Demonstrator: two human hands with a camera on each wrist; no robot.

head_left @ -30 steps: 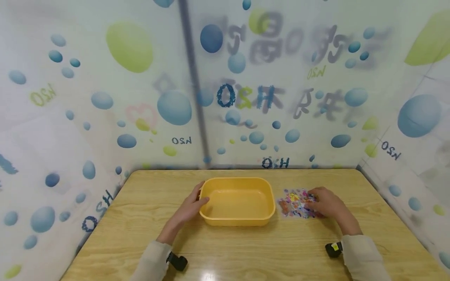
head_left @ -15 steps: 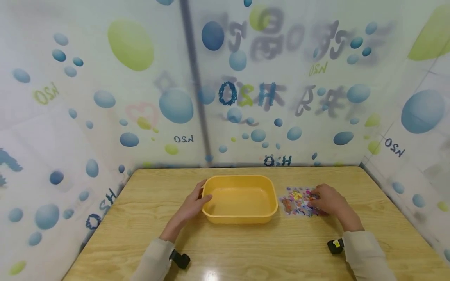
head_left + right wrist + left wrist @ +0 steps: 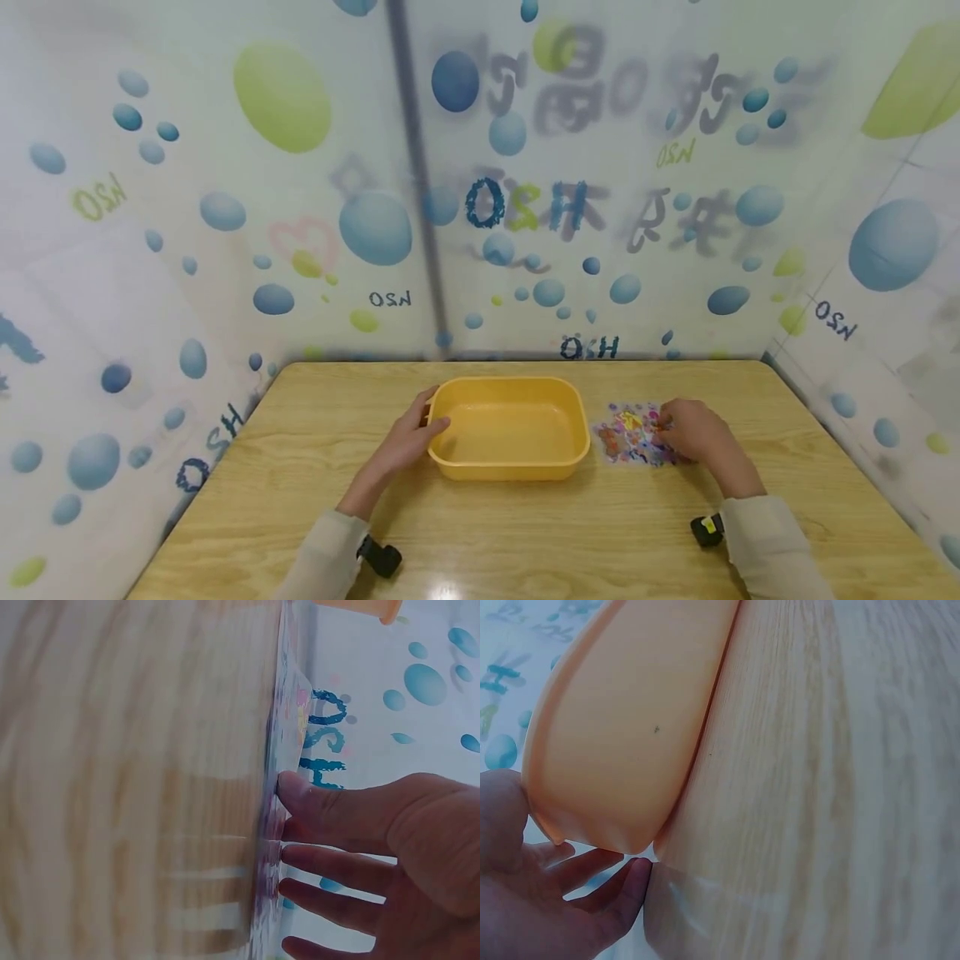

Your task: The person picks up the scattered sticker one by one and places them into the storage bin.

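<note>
A shallow yellow plastic tray stands on the table. My left hand holds its left end, thumb over the rim and fingers against the outer wall. In the left wrist view, the tray wall rises beside that hand. Right of the tray lies a flat patch of small, colourful, sticker-like pieces. The fingertips of my right hand touch its right side. The right wrist view shows this hand with thumb and index close together, the other fingers extended; nothing is plainly visible between them.
The wooden table runs back to a white curtain printed with blue and green drops, which also hangs on both sides. Each wrist carries a small black camera, one on the left and one on the right.
My right hand's fingers are drawn in slightly over the colourful patch. The left hand and the tray stay in place; the head view shifts a little.
</note>
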